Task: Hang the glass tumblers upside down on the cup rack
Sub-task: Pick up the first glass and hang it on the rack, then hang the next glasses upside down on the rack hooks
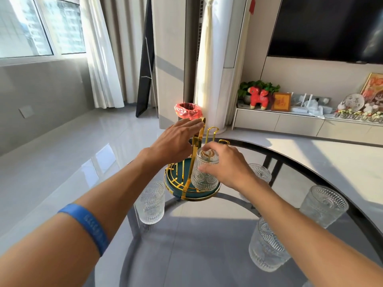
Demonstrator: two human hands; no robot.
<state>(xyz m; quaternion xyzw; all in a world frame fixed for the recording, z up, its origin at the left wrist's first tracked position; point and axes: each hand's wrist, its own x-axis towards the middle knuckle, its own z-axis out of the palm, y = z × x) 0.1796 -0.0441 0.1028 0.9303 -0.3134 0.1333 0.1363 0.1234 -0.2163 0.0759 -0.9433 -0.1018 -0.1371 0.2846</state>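
Note:
A gold wire cup rack (199, 141) with a round teal base (173, 184) stands on the glass table (186, 245). My right hand (227, 164) is shut on an embossed glass tumbler (204, 175), held upside down over one of the rack's gold prongs. My left hand (176, 139) lies flat against the rack's top loop, fingers extended. Upright tumblers stand around the rack: one at the left (151, 204), one at the front right (266, 247), one at the far right (323, 206), and one partly hidden behind my right wrist (260, 172).
The round glass table has a dark rim (323, 172) curving on the right. A bin with a red bag (187, 110) sits on the floor beyond the rack. A TV cabinet (290, 121) with ornaments runs along the right wall.

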